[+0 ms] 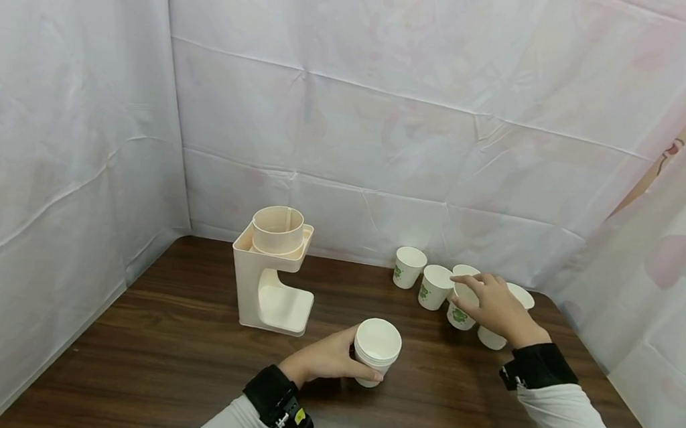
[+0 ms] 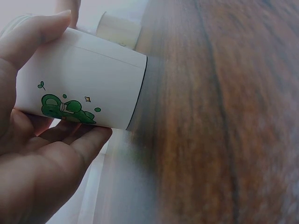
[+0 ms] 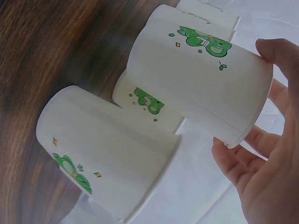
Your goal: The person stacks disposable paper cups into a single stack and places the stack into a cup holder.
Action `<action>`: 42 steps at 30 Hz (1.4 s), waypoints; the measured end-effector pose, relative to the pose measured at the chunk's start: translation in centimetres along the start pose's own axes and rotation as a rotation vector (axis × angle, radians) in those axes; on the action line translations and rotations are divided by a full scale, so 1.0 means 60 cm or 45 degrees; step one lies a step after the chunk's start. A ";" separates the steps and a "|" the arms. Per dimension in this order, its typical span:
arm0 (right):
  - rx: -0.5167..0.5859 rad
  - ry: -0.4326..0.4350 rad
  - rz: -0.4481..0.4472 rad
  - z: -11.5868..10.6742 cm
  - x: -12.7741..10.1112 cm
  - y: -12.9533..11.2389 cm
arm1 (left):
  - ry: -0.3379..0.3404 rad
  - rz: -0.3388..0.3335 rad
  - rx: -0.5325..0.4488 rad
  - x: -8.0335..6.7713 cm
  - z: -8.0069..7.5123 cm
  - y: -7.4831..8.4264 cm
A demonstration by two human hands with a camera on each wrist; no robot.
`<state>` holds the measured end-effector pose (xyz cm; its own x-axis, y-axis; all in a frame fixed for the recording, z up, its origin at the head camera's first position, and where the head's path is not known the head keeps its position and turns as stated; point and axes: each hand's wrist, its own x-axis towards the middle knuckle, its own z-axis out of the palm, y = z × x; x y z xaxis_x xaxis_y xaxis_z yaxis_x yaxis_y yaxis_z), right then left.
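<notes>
— Nearest the head camera, what is recorded?

— Two sleeved forearms are seen over a dark wooden tabletop [image 1: 174, 362]. The left hand [image 1: 322, 360] is closed round the side of a stack of white paper cups [image 1: 377, 348], thumb on one side and fingers on the other, as the left wrist view confirms [image 2: 79, 88]. That stack stands upright on the tabletop, wholly within the grip, its rim above the fingers.

— And the right hand?

— The right hand [image 1: 495, 308] is laid from above on one cup of the back row [image 1: 461, 312]. In the right wrist view this cup [image 3: 201, 70] is pinched at its rim between thumb and fingers, the grip clamped on it. Whether the base has left the tabletop cannot be told.

— Neighbouring items?

— Two further cups [image 1: 409, 267] [image 1: 435, 287] are noted to its left and another [image 1: 507, 317] just beside it, partly hidden by the hand. A cream cup dispenser [image 1: 272, 272] stands upright, well apart from the row. White sheeting [image 1: 351, 107] is hung behind.
</notes>
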<state>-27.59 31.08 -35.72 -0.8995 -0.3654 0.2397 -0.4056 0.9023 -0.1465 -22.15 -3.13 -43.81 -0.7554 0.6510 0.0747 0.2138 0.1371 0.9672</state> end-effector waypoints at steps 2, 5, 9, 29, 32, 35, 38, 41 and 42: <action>0.002 0.015 -0.019 -0.003 0.000 -0.005 | 0.000 -0.001 0.005 0.000 -0.001 0.000; 0.007 0.038 -0.041 -0.007 -0.001 -0.014 | 0.000 -0.007 0.014 0.000 -0.001 0.001; 0.013 0.049 -0.063 -0.015 -0.002 -0.028 | 0.000 -0.003 0.013 -0.001 0.000 0.000; 0.027 0.152 -0.276 -0.061 -0.015 -0.099 | -0.013 0.001 0.002 0.000 -0.001 0.001; 0.023 0.159 -0.317 -0.073 -0.019 -0.116 | -0.014 0.000 0.003 0.000 -0.001 0.001; 0.020 0.179 -0.343 -0.082 -0.023 -0.133 | -0.013 -0.003 0.011 0.000 -0.001 0.001; 0.021 0.198 -0.358 -0.090 -0.027 -0.147 | -0.012 -0.006 0.016 0.000 -0.002 0.002; 0.029 0.195 -0.367 -0.096 -0.032 -0.159 | -0.011 -0.007 0.017 0.000 -0.002 0.003; 0.029 0.192 -0.369 -0.097 -0.033 -0.162 | -0.011 -0.008 0.016 -0.001 -0.002 0.003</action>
<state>-20.89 24.36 -29.17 -0.7126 -0.5664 0.4139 -0.6461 0.7597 -0.0728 -22.14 -3.19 -43.61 -0.7517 0.6562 0.0664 0.2169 0.1508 0.9645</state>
